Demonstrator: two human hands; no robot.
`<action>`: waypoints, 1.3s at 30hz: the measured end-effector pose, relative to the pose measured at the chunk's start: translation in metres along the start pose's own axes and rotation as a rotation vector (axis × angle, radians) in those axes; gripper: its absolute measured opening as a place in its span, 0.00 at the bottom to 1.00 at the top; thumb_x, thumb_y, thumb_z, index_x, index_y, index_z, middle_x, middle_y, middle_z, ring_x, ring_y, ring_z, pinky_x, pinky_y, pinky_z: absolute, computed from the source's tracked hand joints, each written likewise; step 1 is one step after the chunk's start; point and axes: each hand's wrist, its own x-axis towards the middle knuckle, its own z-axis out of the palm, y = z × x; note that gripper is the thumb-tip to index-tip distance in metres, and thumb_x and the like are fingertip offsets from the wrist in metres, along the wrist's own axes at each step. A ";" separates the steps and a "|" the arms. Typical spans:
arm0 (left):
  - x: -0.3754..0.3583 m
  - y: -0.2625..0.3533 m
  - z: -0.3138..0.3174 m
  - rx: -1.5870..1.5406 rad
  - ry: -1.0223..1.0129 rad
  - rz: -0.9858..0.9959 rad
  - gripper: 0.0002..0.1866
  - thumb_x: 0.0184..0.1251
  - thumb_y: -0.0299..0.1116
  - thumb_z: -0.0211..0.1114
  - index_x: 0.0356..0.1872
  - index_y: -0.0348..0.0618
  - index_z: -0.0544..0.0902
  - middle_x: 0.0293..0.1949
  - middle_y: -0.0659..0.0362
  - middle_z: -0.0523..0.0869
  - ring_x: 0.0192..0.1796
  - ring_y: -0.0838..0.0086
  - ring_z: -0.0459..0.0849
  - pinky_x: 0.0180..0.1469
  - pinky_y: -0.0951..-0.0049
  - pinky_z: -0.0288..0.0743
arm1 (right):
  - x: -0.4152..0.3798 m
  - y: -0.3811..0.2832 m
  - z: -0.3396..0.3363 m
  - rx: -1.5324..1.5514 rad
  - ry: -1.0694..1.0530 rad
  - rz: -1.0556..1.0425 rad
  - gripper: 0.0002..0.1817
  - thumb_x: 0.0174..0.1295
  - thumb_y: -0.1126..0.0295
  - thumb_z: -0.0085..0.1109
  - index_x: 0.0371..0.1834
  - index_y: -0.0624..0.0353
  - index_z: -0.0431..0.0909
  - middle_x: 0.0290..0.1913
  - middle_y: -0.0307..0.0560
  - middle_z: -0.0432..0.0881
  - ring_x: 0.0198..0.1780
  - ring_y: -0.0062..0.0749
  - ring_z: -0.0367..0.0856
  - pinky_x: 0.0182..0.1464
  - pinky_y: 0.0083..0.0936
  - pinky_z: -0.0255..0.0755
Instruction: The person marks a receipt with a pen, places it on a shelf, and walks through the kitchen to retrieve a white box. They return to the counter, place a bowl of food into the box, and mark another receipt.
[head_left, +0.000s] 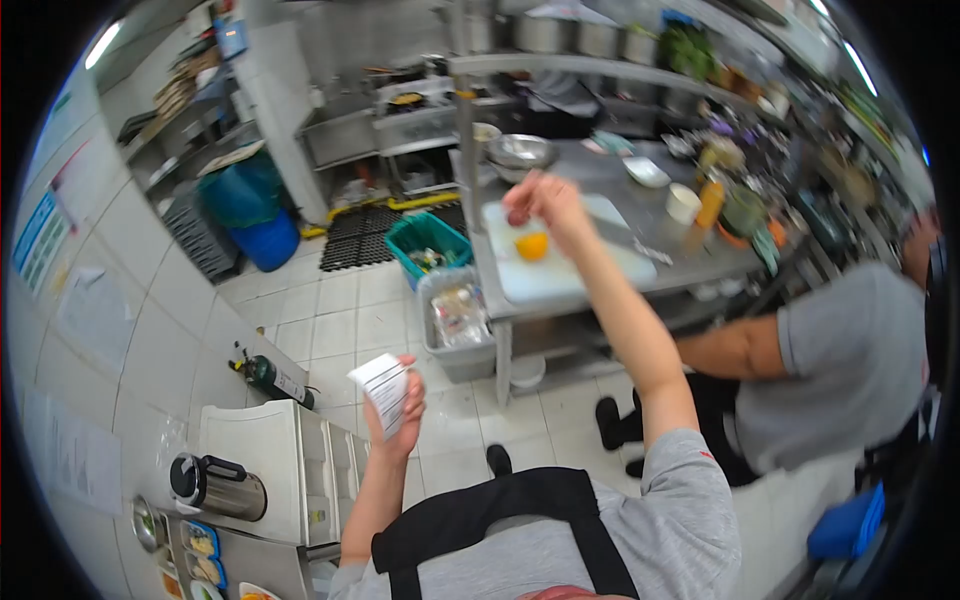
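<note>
Printed paper (383,387) is sitting in the left hand's (405,418) grip, half past seven from centre; at one o'clock the right hand (556,205) is curling at a dark-red lump (516,216), hold too blurred to tell; a yellow piece (532,247) is lying on the cutting board (525,285).

From here I see a printed white slip (381,385), tilted, well apart from the white cutting board (545,283); on the board, an orange piece (531,246); over it, a blurred dark-red lump (517,214).
</note>
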 end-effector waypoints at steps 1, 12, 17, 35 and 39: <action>-0.003 -0.016 0.009 -0.025 -0.065 -0.130 0.28 0.64 0.49 0.47 0.53 0.34 0.66 0.26 0.58 0.68 0.21 0.83 0.62 0.19 0.87 0.56 | -0.053 0.008 0.017 -0.077 -0.044 -0.079 0.10 0.53 0.73 0.50 0.14 0.58 0.71 0.32 0.50 0.82 0.34 0.29 0.79 0.40 0.25 0.72; -0.141 -0.258 0.114 0.114 -0.486 -1.388 0.23 0.63 0.52 0.46 0.37 0.38 0.71 0.21 0.61 0.69 0.18 0.81 0.64 0.17 0.86 0.56 | -0.479 -0.112 0.043 -0.095 0.344 0.484 0.15 0.56 0.64 0.60 0.42 0.63 0.76 0.33 0.38 0.78 0.37 0.16 0.73 0.39 0.17 0.69; -0.224 -0.384 0.204 0.395 -0.959 -1.399 0.27 0.66 0.50 0.42 0.56 0.38 0.69 0.50 0.54 0.77 0.51 0.70 0.75 0.51 0.71 0.68 | -0.641 -0.187 -0.018 -0.269 1.093 0.170 0.08 0.56 0.67 0.59 0.32 0.60 0.77 0.25 0.35 0.77 0.26 0.16 0.73 0.26 0.15 0.68; -0.394 -0.788 0.472 0.459 -1.056 -1.122 0.08 0.60 0.25 0.54 0.40 0.34 0.75 0.32 0.59 0.81 0.33 0.82 0.79 0.35 0.80 0.74 | -0.965 -0.406 -0.234 -0.250 1.598 0.076 0.11 0.61 0.62 0.54 0.34 0.61 0.72 0.20 0.39 0.76 0.18 0.17 0.72 0.18 0.13 0.64; -0.397 -0.892 0.515 0.362 -0.971 -1.081 0.08 0.60 0.24 0.54 0.40 0.34 0.76 0.32 0.59 0.81 0.33 0.81 0.78 0.36 0.80 0.72 | -1.007 -0.421 -0.312 -0.284 1.462 0.288 0.13 0.62 0.63 0.51 0.36 0.64 0.73 0.23 0.43 0.79 0.23 0.20 0.76 0.25 0.16 0.69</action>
